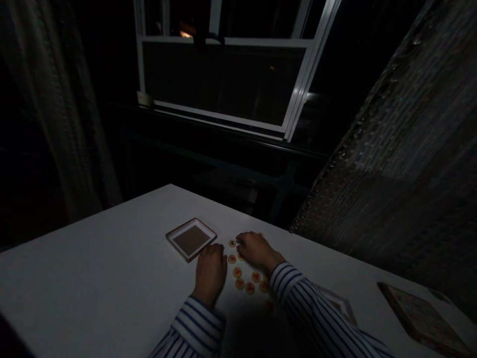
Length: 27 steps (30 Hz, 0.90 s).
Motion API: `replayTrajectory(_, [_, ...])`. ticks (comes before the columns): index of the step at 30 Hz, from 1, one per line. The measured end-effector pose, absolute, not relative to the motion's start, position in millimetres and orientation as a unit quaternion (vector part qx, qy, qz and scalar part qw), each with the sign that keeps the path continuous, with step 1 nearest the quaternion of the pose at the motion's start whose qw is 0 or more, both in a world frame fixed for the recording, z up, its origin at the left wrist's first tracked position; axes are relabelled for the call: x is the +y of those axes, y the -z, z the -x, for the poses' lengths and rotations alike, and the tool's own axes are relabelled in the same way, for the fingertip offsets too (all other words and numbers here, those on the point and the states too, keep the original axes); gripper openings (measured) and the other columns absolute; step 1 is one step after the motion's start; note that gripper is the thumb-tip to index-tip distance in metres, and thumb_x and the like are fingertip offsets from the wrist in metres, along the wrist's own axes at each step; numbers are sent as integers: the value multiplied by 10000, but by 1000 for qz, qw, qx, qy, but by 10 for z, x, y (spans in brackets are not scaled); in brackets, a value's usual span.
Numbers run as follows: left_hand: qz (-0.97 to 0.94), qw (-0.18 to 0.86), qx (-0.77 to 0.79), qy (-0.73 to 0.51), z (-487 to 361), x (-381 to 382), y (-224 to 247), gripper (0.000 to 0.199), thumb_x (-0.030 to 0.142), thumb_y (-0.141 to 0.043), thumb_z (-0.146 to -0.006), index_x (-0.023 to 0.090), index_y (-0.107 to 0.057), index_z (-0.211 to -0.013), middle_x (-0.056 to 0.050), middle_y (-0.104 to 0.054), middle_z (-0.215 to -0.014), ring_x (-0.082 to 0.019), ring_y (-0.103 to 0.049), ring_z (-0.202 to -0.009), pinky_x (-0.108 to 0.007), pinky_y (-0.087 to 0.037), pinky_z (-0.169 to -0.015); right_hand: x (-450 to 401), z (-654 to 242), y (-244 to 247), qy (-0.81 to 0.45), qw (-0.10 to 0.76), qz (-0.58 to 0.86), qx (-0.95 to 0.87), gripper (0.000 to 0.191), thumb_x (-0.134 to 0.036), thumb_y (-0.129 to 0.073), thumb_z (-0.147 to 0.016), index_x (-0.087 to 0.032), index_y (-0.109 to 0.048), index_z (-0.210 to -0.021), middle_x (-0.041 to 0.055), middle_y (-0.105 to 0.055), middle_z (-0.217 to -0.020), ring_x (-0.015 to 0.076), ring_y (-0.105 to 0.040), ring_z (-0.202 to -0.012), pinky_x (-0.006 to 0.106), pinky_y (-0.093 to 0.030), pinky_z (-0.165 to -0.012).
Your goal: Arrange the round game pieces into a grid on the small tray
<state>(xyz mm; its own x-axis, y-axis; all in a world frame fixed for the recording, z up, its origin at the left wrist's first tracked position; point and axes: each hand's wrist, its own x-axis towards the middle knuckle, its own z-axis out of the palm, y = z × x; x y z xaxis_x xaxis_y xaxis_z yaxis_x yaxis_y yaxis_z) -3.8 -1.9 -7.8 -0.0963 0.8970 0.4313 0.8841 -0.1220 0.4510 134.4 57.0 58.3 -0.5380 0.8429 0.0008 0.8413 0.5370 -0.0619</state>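
Several round xiangqi pieces with red markings (250,288) lie loosely spread on the white table between my forearms. A xiangqi piece with a dark marking (231,243) lies at the far end of the group. My right hand (256,249) reaches over the far pieces, its fingers bent together and the tips just beside the dark-marked piece. Whatever is under those fingers is hidden. My left hand (210,271) rests palm down on the table, fingers stretched forward to the near corner of a shallow open box (213,236). It holds nothing that I can see.
Partly behind my right sleeve lies another shallow tray or lid (348,312). A flat patterned box or board (425,315) lies at the right. Beyond the table (112,263) are a dark window (223,82) and curtains (413,134) on both sides. The light is dim.
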Motion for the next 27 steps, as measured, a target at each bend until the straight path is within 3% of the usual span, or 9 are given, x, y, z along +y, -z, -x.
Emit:
replayTrajectory(12, [-672, 10, 661, -333, 18, -13, 62, 292, 96, -339, -798, 117, -589, -948, -125, -617, -928, -219, -541, -892, -331, -370, -827, 665, -1145, -504, -3, 5, 462, -887, 251, -251, -382, -835, -168, -591, -946, 78, -622, -972, 165, -530, -946, 249, -339, -758])
replayTrajectory(22, [-659, 25, 668, -345, 14, -3, 64, 305, 67, -337, -783, 107, -592, -946, -127, -623, -908, -209, -557, -886, -325, -386, -822, 638, -1128, -454, 8, 20, 462, -887, 239, -219, -368, -848, -167, -572, -961, 85, -619, -957, 175, -535, -918, 268, -341, -744])
replayTrajectory(27, [-636, 48, 653, -409, 8, 39, 106, 327, 106, -336, -808, 90, -581, -1024, -138, -630, -942, -217, -563, -925, -333, -395, -847, 543, -1175, -502, -3, 77, 447, -891, 262, -232, -382, -857, -174, -511, -1077, 82, -581, -1023, 176, -502, -971, 277, -329, -799])
